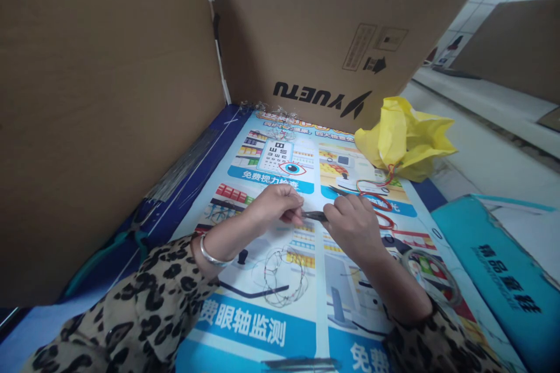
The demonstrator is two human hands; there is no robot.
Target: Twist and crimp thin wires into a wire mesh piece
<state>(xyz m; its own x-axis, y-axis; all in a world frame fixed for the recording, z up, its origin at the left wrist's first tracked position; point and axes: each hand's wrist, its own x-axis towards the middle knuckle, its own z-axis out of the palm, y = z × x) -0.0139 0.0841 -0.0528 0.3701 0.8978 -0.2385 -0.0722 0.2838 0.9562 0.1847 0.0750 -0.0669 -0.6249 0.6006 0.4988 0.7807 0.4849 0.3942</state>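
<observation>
My right hand (354, 226) grips a pair of dark pliers (314, 215), jaws pointing left. The jaw tips meet the fingers of my left hand (275, 207), pinched on something too small to make out. Beside my right hand lie scissors with red handles (385, 220), partly covered by it; their dark blade pokes out above my knuckles. A loose ring of thin beaded wire (284, 277) rests below my left hand on the printed poster (321, 309).
Tall cardboard panels (297, 41) stand behind and left. A yellow bag (405, 140), a roll of clear tape or wire (452, 280) and a teal box (494, 274) are right. Teal-handled pliers (140, 236) and straight wires (184, 166) lie left; more wires (301, 364) lie at front.
</observation>
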